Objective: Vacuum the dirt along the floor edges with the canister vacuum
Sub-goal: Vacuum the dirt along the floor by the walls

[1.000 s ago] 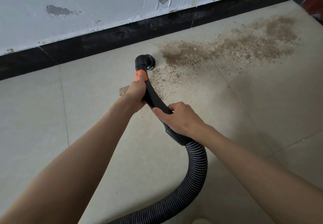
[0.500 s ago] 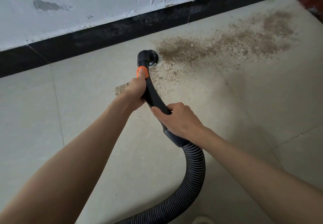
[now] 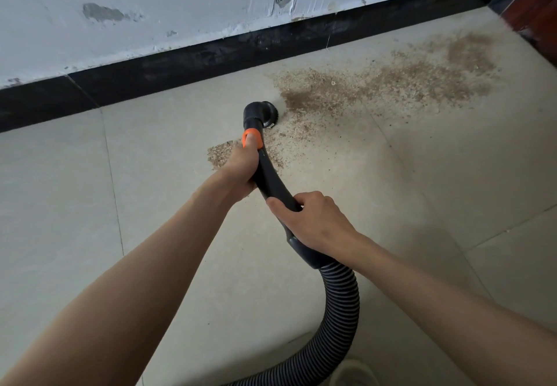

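Note:
A black vacuum handle tube [image 3: 272, 179] with an orange collar [image 3: 252, 139] ends in a round brush nozzle [image 3: 265, 112] resting on the beige tile floor. My left hand [image 3: 241, 171] grips the tube just below the orange collar. My right hand [image 3: 313, 219] grips the tube lower down, near where the ribbed grey hose [image 3: 339, 310] joins. Brown dirt [image 3: 376, 87] spreads over the floor to the right of the nozzle, and a smaller patch of dirt [image 3: 221, 153] lies left of my left hand. The canister itself is out of view.
A black skirting board [image 3: 180, 63] runs along the foot of a scuffed white wall [image 3: 150, 8]. A dark red-brown door edge [image 3: 539, 8] stands at the far right corner. The hose curls off the bottom edge of the frame.
The nozzle has slid slightly to the right along the floor, up to the left edge of the big dirt patch. Both hands keep the same hold on the tube.

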A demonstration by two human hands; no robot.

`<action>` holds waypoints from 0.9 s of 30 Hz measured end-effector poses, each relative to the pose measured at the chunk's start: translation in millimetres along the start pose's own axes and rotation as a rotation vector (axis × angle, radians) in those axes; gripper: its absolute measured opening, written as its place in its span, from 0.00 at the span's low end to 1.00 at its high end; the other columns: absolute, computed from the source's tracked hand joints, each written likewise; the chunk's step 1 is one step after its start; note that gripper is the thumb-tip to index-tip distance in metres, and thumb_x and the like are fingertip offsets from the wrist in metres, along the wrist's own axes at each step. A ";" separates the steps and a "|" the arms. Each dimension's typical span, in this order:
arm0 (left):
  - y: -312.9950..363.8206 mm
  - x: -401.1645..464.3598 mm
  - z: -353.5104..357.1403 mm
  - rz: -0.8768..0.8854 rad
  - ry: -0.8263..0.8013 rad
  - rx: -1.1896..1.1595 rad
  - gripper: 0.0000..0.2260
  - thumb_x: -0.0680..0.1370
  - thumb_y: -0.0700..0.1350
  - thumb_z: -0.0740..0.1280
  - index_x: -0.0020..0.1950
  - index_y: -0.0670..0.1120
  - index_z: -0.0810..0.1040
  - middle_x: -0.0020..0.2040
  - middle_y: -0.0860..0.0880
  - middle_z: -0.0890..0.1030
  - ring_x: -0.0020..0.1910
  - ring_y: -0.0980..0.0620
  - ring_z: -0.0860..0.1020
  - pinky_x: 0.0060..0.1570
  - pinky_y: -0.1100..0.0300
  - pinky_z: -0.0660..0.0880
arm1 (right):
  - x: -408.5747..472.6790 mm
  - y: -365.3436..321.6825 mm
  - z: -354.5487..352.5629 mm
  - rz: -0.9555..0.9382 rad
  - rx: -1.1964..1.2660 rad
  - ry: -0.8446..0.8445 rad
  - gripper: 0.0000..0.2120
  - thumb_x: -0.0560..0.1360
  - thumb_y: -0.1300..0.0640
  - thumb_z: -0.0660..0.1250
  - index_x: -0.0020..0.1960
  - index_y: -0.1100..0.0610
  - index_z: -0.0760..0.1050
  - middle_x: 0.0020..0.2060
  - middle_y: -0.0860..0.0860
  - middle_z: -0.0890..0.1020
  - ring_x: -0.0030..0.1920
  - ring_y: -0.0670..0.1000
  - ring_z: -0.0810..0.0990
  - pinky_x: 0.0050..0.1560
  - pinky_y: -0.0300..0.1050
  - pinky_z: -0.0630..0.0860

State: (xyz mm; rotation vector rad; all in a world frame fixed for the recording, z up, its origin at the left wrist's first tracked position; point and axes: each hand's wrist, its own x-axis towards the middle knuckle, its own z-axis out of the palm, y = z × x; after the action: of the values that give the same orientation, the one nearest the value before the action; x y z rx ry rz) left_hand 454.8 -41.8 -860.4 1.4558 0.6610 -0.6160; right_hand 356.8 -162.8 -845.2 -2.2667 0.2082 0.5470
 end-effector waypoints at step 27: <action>6.4 -12.7 -28.8 0.021 0.000 -0.049 0.21 0.81 0.57 0.55 0.59 0.39 0.68 0.46 0.45 0.74 0.44 0.48 0.75 0.39 0.56 0.74 | -6.5 -26.9 14.2 -0.028 -0.057 0.034 0.24 0.74 0.35 0.60 0.31 0.54 0.66 0.28 0.49 0.77 0.35 0.54 0.81 0.34 0.46 0.72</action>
State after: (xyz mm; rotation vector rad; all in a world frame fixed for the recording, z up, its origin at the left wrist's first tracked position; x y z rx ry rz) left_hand 449.9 -13.1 -846.8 1.4151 0.6559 -0.5802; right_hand 354.8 -134.2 -833.1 -2.3326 0.1798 0.5057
